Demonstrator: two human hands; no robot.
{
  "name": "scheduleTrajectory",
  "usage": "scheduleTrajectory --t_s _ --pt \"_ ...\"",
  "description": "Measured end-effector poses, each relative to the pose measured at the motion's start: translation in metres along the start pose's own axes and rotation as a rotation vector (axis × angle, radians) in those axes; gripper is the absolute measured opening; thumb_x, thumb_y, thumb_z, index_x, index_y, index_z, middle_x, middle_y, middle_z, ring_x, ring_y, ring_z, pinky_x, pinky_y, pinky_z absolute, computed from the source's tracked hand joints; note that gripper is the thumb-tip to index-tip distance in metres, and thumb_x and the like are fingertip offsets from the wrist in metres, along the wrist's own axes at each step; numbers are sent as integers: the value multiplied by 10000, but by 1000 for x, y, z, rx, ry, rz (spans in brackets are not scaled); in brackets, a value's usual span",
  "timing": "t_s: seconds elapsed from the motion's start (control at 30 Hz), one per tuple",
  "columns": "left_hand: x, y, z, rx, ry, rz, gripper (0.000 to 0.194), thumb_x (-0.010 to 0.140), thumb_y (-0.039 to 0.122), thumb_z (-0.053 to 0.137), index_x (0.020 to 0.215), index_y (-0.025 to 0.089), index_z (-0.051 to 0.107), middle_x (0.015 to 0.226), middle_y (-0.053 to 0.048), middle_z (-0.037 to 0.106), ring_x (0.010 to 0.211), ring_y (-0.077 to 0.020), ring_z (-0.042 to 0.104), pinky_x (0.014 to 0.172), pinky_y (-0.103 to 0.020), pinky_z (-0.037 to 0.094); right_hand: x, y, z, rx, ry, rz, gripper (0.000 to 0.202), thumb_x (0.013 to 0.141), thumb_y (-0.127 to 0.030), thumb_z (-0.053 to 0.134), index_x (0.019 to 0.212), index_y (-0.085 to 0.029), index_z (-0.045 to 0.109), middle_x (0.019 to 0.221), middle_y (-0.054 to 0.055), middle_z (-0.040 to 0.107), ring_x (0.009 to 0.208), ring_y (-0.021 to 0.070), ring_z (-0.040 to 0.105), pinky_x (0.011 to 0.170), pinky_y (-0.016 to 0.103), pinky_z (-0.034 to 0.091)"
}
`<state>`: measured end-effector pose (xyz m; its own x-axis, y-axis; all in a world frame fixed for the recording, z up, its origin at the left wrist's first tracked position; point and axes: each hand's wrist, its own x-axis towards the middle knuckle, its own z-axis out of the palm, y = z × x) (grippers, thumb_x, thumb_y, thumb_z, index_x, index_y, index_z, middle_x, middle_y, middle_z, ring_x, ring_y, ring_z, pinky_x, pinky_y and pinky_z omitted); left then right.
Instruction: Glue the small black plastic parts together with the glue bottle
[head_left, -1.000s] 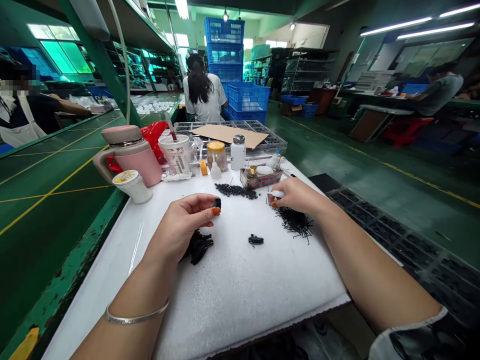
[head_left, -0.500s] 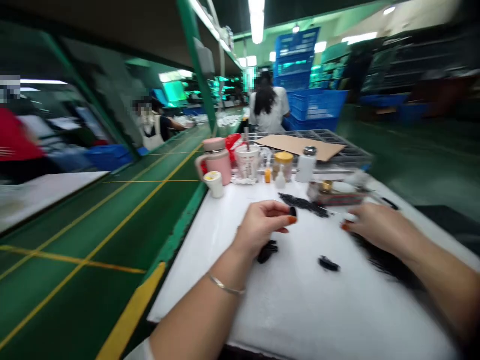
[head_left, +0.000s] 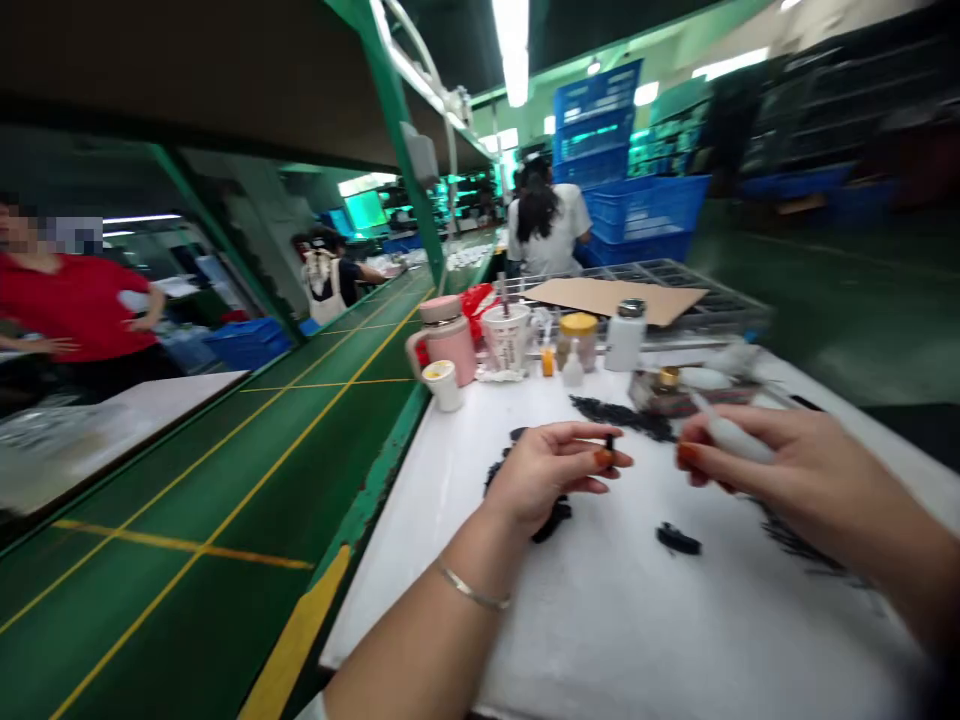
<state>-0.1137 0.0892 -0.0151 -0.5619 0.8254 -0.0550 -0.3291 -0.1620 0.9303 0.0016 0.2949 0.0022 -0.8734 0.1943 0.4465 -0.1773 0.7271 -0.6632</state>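
Since a moment ago my right hand point(head_left: 780, 455) has lifted off the white foam worktop point(head_left: 600, 620), fingers wrapped on a smooth white pen-shaped tool point(head_left: 731, 433). Left hand point(head_left: 551, 470) pinches a small black plastic piece point(head_left: 609, 441) mid-worktop. Farther, a loose black heap point(head_left: 619, 412), then a glossy pink mug point(head_left: 448, 341) at the far-left corner.

White foam-topped bench point(head_left: 600, 640), black parts point(head_left: 679, 540), pink mug point(head_left: 448, 340), bottles point(head_left: 625, 336)

Pink mug point(head_left: 448, 338), white bottle point(head_left: 625, 335), cardboard point(head_left: 611, 295) (on trays).
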Motion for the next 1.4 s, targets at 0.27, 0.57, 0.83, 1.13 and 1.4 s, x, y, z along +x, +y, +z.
scheduleTrajectory --t_s 0.27,0.57,0.83,1.13,1.4 --pt "2 -3 8 -8 -24 -53 351 644 202 834 974 162 719 800 -49 667 681 -98 612 549 -136 484 -15 -47 11 106 -61 66 116 872 -282 602 850 -222 698 721 -27 655 655 115 590 590 223 427" --pt "2 -5 12 -64 -20 -60 321 615 142 845 916 186 742 791 -52 699 644 -99 633 576 -135 515 -22 -54 17 21 39 -6 130 754 -129 661 848 -217 640 728 -70 674 597 74 586 576 195 403" --pt "3 -7 14 -11 44 -5 226 572 122 857 757 149 730 710 -46 699 627 -118 641 607 -161 526 -23 -53 20 -89 53 -47 175 715 -67 635 816 -201 582 720 -56 661 568 76 550 561 202 358" --pt "0 -7 15 340 75 185 106 690 150 774 793 159 750 844 -51 714 777 -138 642 705 -178 504 -20 -49 23 -110 -9 -19 111 760 -100 616 785 -198 570 663 -47 619 544 82 500 551 213 323" --pt "0 -7 11 193 70 59 161 656 167 806 802 153 740 813 -53 712 760 -148 647 728 -213 521 -18 -48 24 67 3 104 93 793 -182 627 754 -193 542 667 -33 577 602 111 511 556 221 352"
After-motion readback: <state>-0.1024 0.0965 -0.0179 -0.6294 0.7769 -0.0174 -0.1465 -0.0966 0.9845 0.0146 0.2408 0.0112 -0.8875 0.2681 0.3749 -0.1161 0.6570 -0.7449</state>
